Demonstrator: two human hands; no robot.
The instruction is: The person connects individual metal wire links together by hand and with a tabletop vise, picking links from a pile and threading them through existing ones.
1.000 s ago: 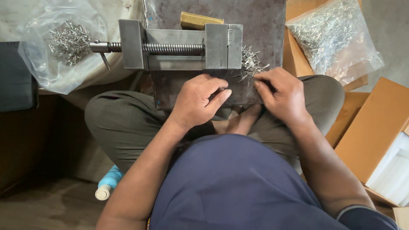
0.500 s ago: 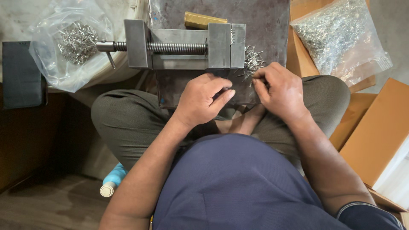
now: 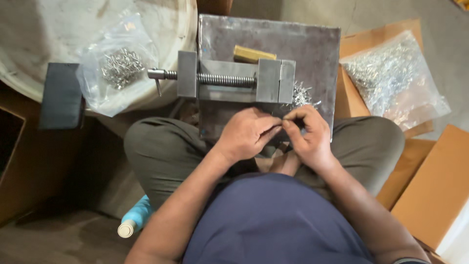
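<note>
- Whatever the left hand (image 3: 246,134) and right hand (image 3: 307,137) pinch between their meeting fingertips is too small to make out.
- The near edge of the grey steel plate (image 3: 273,41) is hidden behind both hands.
- The loose heap of small silvery metal pieces (image 3: 302,95) beside the grey metal bench vise (image 3: 234,80) is too fine to tell apart.
- The light blue plastic bottle (image 3: 136,217) is partly hidden behind the person's knee.
- The brown cardboard box (image 3: 437,190) is cut off by the right edge.
- The contents of the clear plastic bag of shiny bits (image 3: 393,80) blur together.
</note>
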